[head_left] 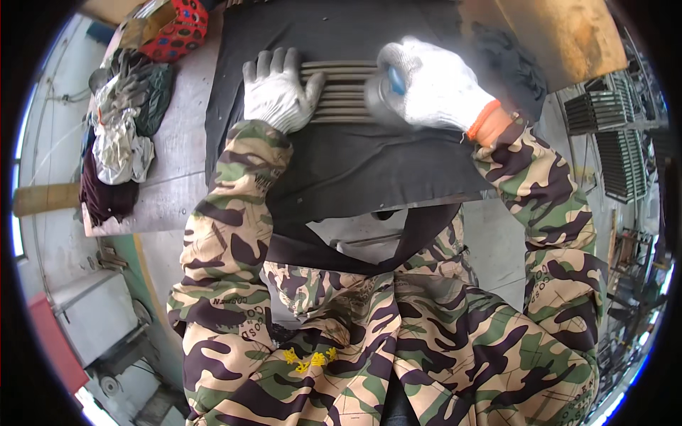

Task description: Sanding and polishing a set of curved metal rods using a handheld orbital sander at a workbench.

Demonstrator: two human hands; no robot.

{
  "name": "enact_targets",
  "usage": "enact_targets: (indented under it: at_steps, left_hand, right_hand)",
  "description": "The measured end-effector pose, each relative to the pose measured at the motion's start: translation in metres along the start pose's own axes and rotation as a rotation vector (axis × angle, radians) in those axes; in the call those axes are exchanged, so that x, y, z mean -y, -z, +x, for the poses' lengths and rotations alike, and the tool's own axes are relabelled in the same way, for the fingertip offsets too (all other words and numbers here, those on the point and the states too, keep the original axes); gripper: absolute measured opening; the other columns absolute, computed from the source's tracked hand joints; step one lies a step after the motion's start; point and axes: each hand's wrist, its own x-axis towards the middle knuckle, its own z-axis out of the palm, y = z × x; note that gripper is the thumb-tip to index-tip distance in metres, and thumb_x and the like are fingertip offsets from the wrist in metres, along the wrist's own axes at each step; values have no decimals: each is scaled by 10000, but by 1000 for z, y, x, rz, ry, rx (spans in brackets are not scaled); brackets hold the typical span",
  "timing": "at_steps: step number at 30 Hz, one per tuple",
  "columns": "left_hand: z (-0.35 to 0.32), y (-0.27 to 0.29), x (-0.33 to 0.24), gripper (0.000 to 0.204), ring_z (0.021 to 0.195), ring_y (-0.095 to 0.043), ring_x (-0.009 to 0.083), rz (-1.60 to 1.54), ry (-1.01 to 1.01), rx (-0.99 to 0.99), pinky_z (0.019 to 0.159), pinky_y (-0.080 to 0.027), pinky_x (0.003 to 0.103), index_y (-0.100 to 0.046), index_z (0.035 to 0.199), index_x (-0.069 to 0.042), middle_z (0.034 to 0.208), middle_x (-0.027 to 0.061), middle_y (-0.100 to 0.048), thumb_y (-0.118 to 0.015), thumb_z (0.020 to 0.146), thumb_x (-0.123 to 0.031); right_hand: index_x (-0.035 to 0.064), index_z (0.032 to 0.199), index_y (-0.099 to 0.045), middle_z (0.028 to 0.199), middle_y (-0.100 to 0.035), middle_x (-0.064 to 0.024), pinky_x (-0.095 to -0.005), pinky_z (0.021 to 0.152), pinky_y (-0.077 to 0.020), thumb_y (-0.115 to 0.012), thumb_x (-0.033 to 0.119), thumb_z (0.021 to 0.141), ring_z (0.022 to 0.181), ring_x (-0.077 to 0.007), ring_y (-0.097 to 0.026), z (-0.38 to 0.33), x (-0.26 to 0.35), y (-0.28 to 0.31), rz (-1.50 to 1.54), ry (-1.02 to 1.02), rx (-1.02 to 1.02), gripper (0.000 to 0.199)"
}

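Observation:
A row of parallel brown-grey metal bars (346, 91) lies on a black cloth (369, 167) spread over the table. My left hand (278, 89), in a white knit glove with grey fingers, rests flat over the left end of the bars, its fingers spread. At their right end, my right hand (444, 82), in a white glove with an orange cuff, is closed around a blue and grey object (396, 81). Motion smears its lower grey part, and the glove covers much of it, so its kind cannot be made out.
Rags and gloves (122, 131) are heaped on the table's left side, near a red patterned cloth (177, 32). Crumpled dark cloth (508, 57) lies beyond my right hand, beside a wooden board (568, 35). Stacked slatted metal pieces (618, 160) stand off to the right.

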Motion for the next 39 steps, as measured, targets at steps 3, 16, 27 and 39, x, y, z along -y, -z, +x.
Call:
enact_targets:
  at_steps: [3, 16, 27, 39]
  left_hand:
    - [0, 1, -1, 609, 1249, -596, 361, 31, 47, -31, 1077, -410, 528, -647, 1326, -6, 1317, 167, -685, -613, 995, -516]
    - [-26, -3, -9, 612, 1290, -572, 358, -45, 144, -144, 1132, -382, 534, -653, 1318, 17, 1310, 180, -666, -692, 954, -473]
    - [-32, -5, -10, 674, 1409, -523, 377, -47, 163, -123, 1219, -333, 534, -627, 1417, 30, 1427, 196, -636, -675, 963, -465]
    - [-53, -4, 2, 633, 1391, -524, 414, -147, 79, -160, 1235, -345, 538, -610, 1383, 47, 1390, 227, -631, -691, 964, -420]
  right_hand:
    - [143, 1228, -708, 1173, -698, -188, -509, 983, -576, -658, 278, 937, 1128, -405, -716, 10, 11, -1, -52, -47, 59, 325]
    - [165, 1176, -699, 1095, -702, -144, -456, 921, -598, -765, 320, 865, 1018, -375, -721, 11, 18, -13, -66, 48, 2, 354]
    - [165, 1146, -714, 1109, -710, -136, -460, 930, -598, -772, 313, 852, 1010, -375, -726, 14, 23, -17, -69, 68, -103, 334]
    - [144, 1169, -714, 1121, -701, -150, -451, 935, -599, -769, 337, 861, 1030, -384, -725, 17, 18, -20, -53, 30, -119, 367]
